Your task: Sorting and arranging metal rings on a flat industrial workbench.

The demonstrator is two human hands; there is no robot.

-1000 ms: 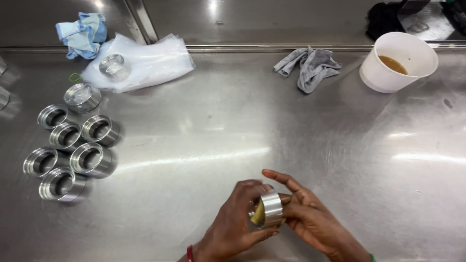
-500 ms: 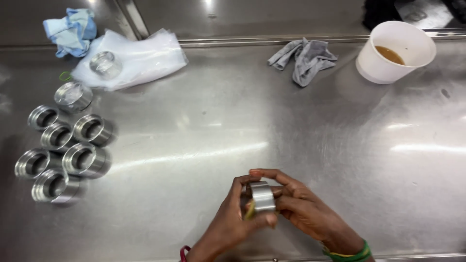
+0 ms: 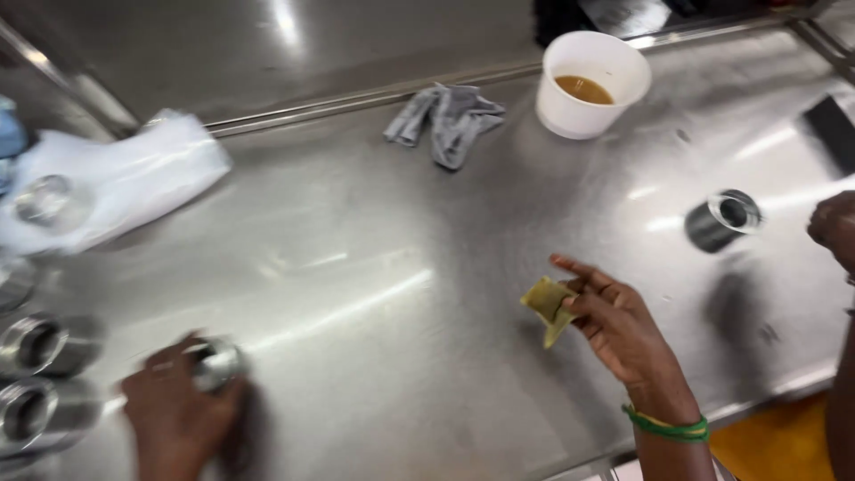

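Left hand [image 3: 178,414] clamps a blurred metal ring [image 3: 216,363], axis unclear; right hand [image 3: 614,321] pinches a yellow cloth [image 3: 548,303].

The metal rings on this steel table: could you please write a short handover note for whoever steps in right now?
Left hand grips one metal ring low on the steel table, beside blurred rings at the left edge.
Right hand pinches a small yellow-green cloth, touching nothing else.
One dark ring lies alone at right, near another person's hand.
Grey rag and white cup sit at the back.
Which rings are wiped cannot be told.
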